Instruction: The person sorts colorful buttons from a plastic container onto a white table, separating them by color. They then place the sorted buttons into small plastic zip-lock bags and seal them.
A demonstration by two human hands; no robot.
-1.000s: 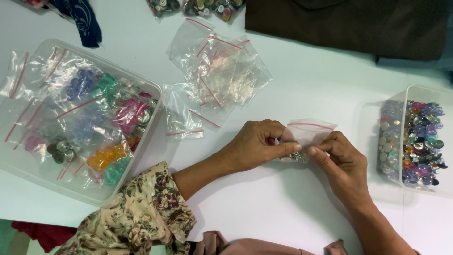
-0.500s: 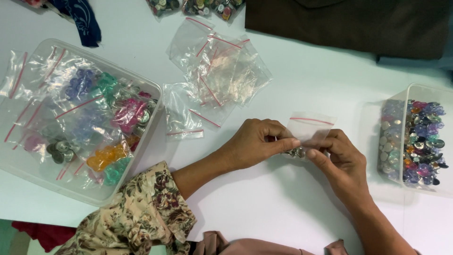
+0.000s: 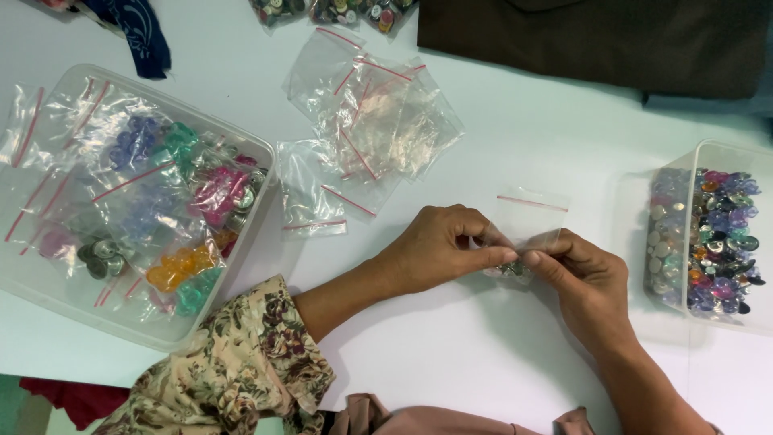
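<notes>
We pinch a small clear zip bag with a red seal strip (image 3: 527, 229) between both hands near the middle of the white table (image 3: 499, 379). Our left hand (image 3: 439, 250) presses thumb and fingers together on the bag's lower left side, and our right hand (image 3: 584, 278) pinches its lower right side; a cluster of silvery buttons (image 3: 510, 271) sits at the bottom of the bag.

As far as we can judge, the work is partway through. A clear plastic tub (image 3: 48, 298) at the left edge already holds many filled bags of purple, green, pink and orange buttons. A clear tub of loose mixed-colour buttons (image 3: 713, 242) at the right edge is still full, and a heap of empty clear zip bags with red strips (image 3: 374, 129) lies toward the far edge. More filled bags (image 3: 334, 10) sit at the far edge, beside a dark brown cloth (image 3: 596, 40).
</notes>
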